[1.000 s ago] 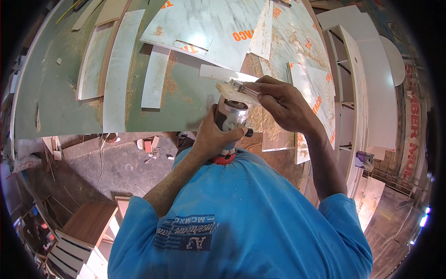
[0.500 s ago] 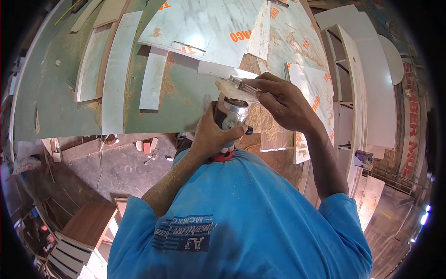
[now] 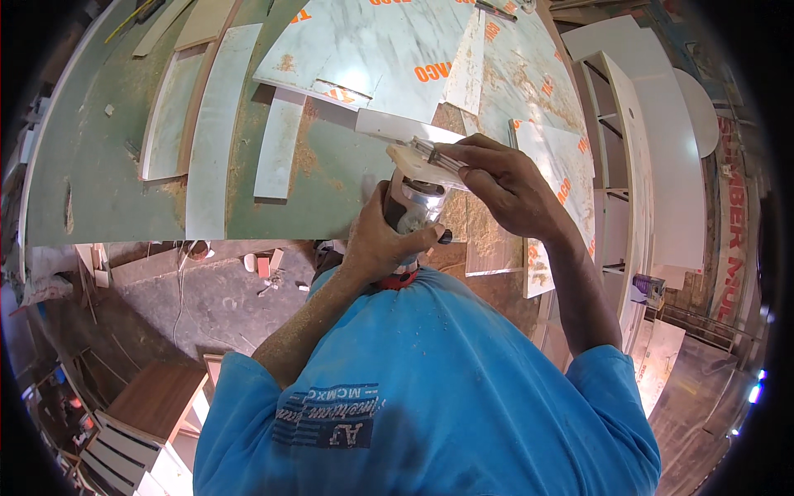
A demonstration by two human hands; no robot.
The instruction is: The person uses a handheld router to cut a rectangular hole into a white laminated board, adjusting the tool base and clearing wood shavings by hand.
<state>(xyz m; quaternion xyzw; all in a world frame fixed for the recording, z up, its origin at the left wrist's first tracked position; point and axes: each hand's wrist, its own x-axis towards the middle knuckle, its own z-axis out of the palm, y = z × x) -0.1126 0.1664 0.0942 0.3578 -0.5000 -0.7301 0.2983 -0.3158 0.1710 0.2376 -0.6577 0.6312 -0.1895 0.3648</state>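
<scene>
A trim router (image 3: 419,213), silver and black with a red end, is held base up, close against my blue shirt. My left hand (image 3: 382,236) wraps round its body, the thumb lying across the front. On top sits its pale flat base plate (image 3: 405,159), dusty with small shavings. My right hand (image 3: 503,180) pinches a slim, shiny metal piece (image 3: 447,160) against the base plate, near the bit opening. The fingers cover part of this piece, so its exact kind cannot be made out. Sawdust clings to my left forearm.
A green-topped workbench (image 3: 99,174) lies ahead, scattered with sawdust. On it rest marbled panels (image 3: 364,62) with orange print and several white board strips (image 3: 222,140). At right stands a white open cabinet frame (image 3: 619,149). Brown-topped furniture (image 3: 157,397) is at lower left.
The view has shifted slightly, so the bench and panels appear a little lower and further right. Both hands keep their hold on the router and the metal piece.
</scene>
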